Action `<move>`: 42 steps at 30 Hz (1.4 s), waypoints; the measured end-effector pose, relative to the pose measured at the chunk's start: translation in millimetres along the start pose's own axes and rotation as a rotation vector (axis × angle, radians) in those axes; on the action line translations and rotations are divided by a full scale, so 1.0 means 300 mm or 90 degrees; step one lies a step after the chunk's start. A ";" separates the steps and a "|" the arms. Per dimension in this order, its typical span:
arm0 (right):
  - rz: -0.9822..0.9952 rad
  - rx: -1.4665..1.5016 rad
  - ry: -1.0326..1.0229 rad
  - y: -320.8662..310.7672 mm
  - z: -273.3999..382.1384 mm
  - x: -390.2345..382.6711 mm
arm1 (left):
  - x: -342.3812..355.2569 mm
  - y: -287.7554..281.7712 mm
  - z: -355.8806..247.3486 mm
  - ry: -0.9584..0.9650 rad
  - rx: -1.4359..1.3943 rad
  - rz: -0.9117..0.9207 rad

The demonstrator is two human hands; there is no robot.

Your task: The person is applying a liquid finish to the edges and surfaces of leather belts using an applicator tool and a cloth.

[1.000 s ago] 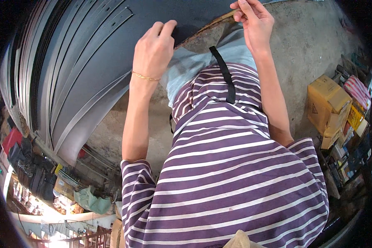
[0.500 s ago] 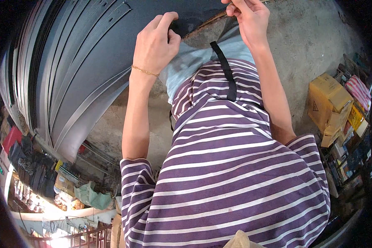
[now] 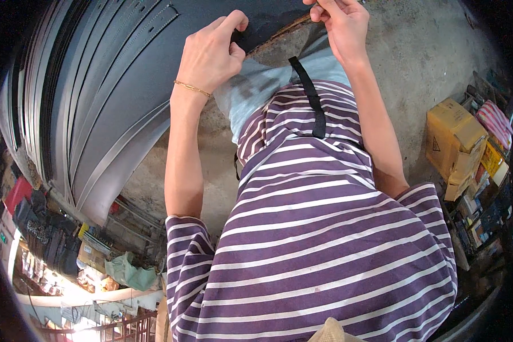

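Observation:
My left hand (image 3: 210,54), with a gold chain bracelet (image 3: 192,87) on its wrist, is over a dark grey sheet (image 3: 125,62) at the upper left. Its fingers are bent, and a dark gap separates the thumb from the forefinger. I see no thing in it; the other fingertips are hidden. At the upper edge, my right hand (image 3: 346,31) has its fingers pinched together beside the sheet's brownish edge (image 3: 285,29). Whatever lies between those fingertips is cut off by the picture's edge.
Several curved dark strips or layered sheets (image 3: 57,102) fill the left. A cardboard box (image 3: 453,137) and a pink striped cloth (image 3: 496,123) stand at the right on the concrete floor (image 3: 407,68). Lower left are a green cloth bag (image 3: 131,272) and a railing (image 3: 111,330).
My left hand and forearm have moved slightly to the left, and its forefinger has shifted a little. My right hand has edged slightly left and up, its fingers still pinched.

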State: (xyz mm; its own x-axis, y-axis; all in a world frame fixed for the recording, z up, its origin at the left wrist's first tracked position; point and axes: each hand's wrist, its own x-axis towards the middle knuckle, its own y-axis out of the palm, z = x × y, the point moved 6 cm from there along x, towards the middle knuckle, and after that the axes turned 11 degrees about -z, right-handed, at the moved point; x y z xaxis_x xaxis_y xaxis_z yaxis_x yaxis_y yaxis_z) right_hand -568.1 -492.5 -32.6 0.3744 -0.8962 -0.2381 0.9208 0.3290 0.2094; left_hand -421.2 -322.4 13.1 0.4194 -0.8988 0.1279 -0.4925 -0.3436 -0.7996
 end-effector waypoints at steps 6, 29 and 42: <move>-0.010 0.002 0.008 -0.001 -0.001 0.004 | 0.014 -0.004 0.008 -0.004 -0.019 0.017; 0.009 0.037 0.003 -0.009 -0.023 0.022 | 0.007 -0.057 0.081 -0.039 -0.142 -0.097; -0.004 0.019 0.015 -0.003 -0.009 0.012 | 0.003 0.015 0.017 -0.180 0.168 -0.348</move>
State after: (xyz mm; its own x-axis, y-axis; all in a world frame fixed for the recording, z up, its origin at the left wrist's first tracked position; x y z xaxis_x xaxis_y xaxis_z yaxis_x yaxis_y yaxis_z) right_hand -567.3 -495.3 -36.4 0.3720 -0.8905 -0.2619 0.9193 0.3144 0.2366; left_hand -419.1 -323.5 6.7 0.7567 -0.4963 0.4256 0.0353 -0.6190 -0.7846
